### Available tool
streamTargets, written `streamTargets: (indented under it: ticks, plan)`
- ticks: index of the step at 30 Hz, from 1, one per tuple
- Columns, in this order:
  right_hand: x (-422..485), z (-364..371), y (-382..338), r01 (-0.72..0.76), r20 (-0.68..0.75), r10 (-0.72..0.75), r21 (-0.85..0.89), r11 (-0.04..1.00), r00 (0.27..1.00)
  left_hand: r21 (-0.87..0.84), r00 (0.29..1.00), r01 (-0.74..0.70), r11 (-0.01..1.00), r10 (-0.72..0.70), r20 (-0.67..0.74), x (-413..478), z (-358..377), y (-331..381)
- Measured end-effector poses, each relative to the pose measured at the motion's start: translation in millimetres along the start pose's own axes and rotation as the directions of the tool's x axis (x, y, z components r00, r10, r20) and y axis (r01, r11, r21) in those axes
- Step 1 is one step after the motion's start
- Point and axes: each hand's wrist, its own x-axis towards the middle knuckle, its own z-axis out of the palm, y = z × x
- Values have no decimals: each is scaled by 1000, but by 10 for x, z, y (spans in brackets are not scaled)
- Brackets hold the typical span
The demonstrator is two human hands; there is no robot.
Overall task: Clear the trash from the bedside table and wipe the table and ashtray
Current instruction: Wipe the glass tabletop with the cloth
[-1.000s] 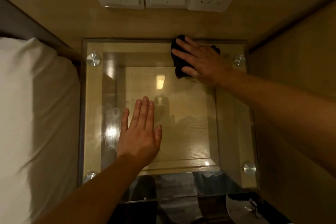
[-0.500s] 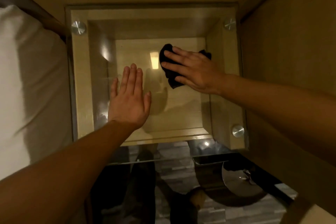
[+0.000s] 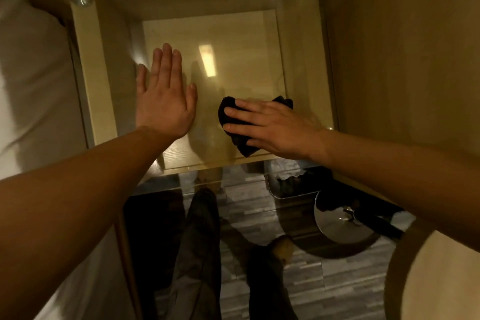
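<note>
The bedside table [image 3: 104,65] has a glass top with round metal studs at its corners over a pale wood frame. My left hand [image 3: 163,96] lies flat on the glass at the left of centre, fingers together, holding nothing. My right hand [image 3: 272,127] presses flat on a black cloth [image 3: 231,117] near the front edge of the glass, right of centre. Most of the cloth is hidden under the palm. No ashtray or trash shows on the glass.
A bed with white linen [image 3: 33,86] runs along the left. A wooden panel [image 3: 394,60] closes the right side. Below the front edge are a striped floor, my legs [image 3: 200,254] and a round shiny metal bin lid [image 3: 342,218].
My right hand has dragged the black cloth from the far right corner toward the front edge of the glass. The left hand stayed flat. The view tilted down, losing the wall switches.
</note>
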Motion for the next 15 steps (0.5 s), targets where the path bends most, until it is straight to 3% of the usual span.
streamTargets:
  ticks: [7,15]
  plan:
    - [-381,108,-399,-31,89,21,115,993,996,-14,1000,-4,1000,4,15,15,22,-26]
    - [-789,176,-843,34,-64,-19,252,967,998,-169,999,33,985,-32,10,47,-144,128]
